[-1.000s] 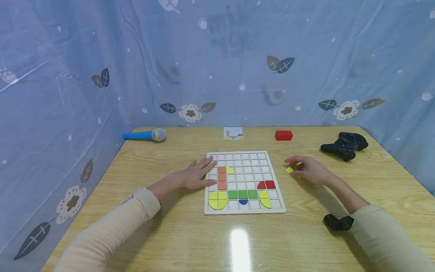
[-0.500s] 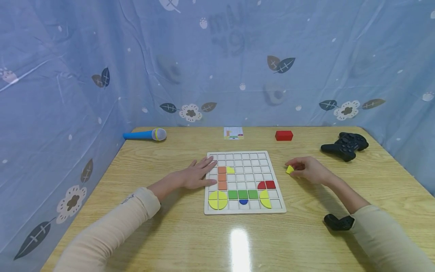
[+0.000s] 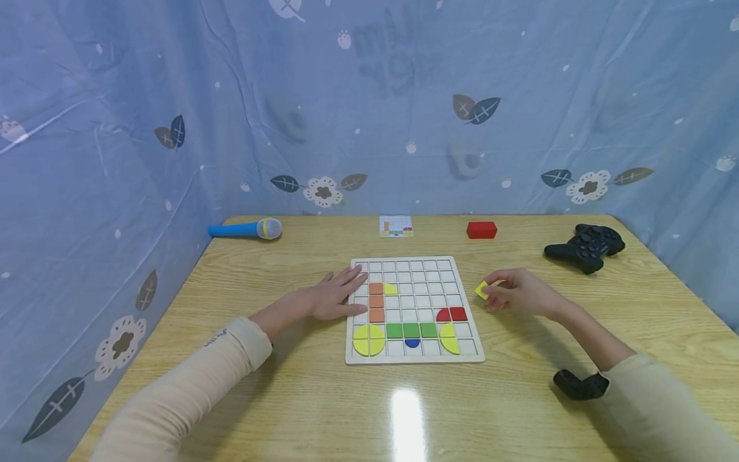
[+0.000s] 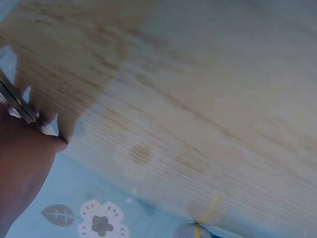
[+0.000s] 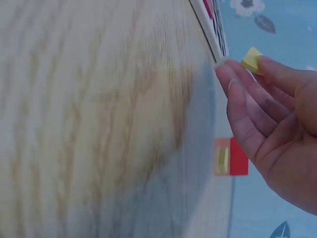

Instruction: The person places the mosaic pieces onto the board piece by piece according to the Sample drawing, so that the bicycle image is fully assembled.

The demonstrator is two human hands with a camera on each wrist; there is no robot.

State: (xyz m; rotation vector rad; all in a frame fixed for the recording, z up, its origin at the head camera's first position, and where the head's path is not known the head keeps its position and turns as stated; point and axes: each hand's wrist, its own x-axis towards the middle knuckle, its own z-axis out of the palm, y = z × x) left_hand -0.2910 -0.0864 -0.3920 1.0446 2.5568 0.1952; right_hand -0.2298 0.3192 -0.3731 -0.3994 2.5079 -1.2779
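A white grid board (image 3: pixel 404 360) lies mid-table with flat coloured pieces on it. Three orange squares (image 3: pixel 376 301) stand in a column beside a yellow quarter-circle (image 3: pixel 390 289). Lower down are a yellow circle (image 3: pixel 369 340), three green squares (image 3: pixel 412 330), a blue half-round (image 3: pixel 412 343), a yellow half-circle (image 3: pixel 449 339) and red pieces (image 3: pixel 458 314). My left hand (image 3: pixel 337 298) rests, fingers spread, on the board's left edge. Just right of the board, my right hand (image 3: pixel 515 292) pinches a small yellow piece (image 5: pixel 252 60) between thumb and fingers.
Behind the board lie a card (image 3: pixel 396 226) with a printed coloured grid and a red block (image 3: pixel 482 230). A blue toy microphone (image 3: pixel 245 229) is at back left, a black game controller (image 3: pixel 586 248) at back right. Patterned blue cloth (image 3: pixel 369 115) hangs behind the table.
My right hand has picked up the yellow piece and brought it slightly left, toward the board, turning it on the way. The left hand stays where it was.
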